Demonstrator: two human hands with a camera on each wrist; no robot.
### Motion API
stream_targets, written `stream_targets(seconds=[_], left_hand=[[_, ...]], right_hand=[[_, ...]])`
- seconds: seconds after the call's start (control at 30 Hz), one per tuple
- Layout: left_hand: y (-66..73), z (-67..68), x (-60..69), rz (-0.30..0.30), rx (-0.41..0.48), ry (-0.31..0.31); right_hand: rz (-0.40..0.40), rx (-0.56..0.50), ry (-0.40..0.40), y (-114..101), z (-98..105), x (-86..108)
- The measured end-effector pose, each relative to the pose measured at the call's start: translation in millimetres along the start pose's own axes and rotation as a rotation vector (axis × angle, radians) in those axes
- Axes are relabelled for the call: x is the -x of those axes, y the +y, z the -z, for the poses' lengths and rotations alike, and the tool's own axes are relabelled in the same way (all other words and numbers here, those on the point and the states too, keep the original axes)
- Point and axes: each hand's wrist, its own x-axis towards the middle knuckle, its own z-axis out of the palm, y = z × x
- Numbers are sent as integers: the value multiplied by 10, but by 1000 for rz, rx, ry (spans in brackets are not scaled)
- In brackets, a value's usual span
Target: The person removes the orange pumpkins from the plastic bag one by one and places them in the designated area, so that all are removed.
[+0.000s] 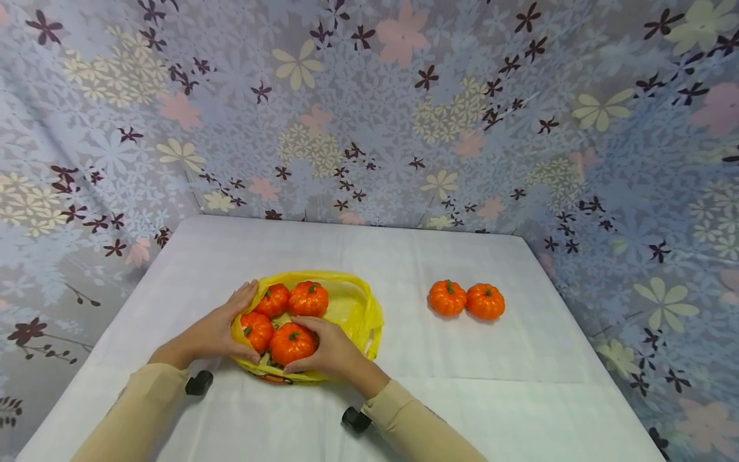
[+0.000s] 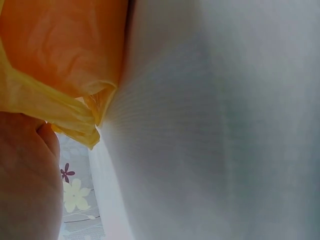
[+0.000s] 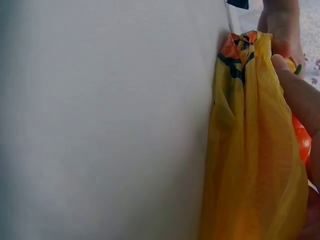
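A yellow plastic bag (image 1: 352,292) lies wide-mouthed on the table, with several small orange pumpkins inside. My right hand (image 1: 333,350) reaches over its front rim and holds the front pumpkin (image 1: 293,345), thumb on the near side and fingers on the far side. Against the bag's left side rests my left hand (image 1: 216,330), fingers stretched along the rim, beside the left pumpkin (image 1: 258,332). Two more pumpkins, the back-left one (image 1: 274,300) and the back one (image 1: 308,299), sit farther in. The right wrist view shows the bag's creased outer wall (image 3: 245,150) with dark and orange print.
Two orange pumpkins, one (image 1: 447,298) touching the other (image 1: 485,301), stand on the right of the white-covered table (image 1: 491,410). A flower-patterned cloth (image 1: 369,115) hangs behind the table and at both sides. Black wrist devices (image 1: 355,420) hang below the cuffs.
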Motion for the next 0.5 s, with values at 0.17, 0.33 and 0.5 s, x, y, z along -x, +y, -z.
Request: stream_targets(seconds=[0.17, 0.33, 0.5], left_hand=[[-11, -10, -3, 4, 0, -5], [1, -2, -8, 0, 2, 1], [18, 10, 1, 1, 7, 0]], right_hand=[[-11, 0, 5, -6, -11, 4], [-2, 11, 15, -28, 9, -5], [14, -46, 23, -102, 53, -12]])
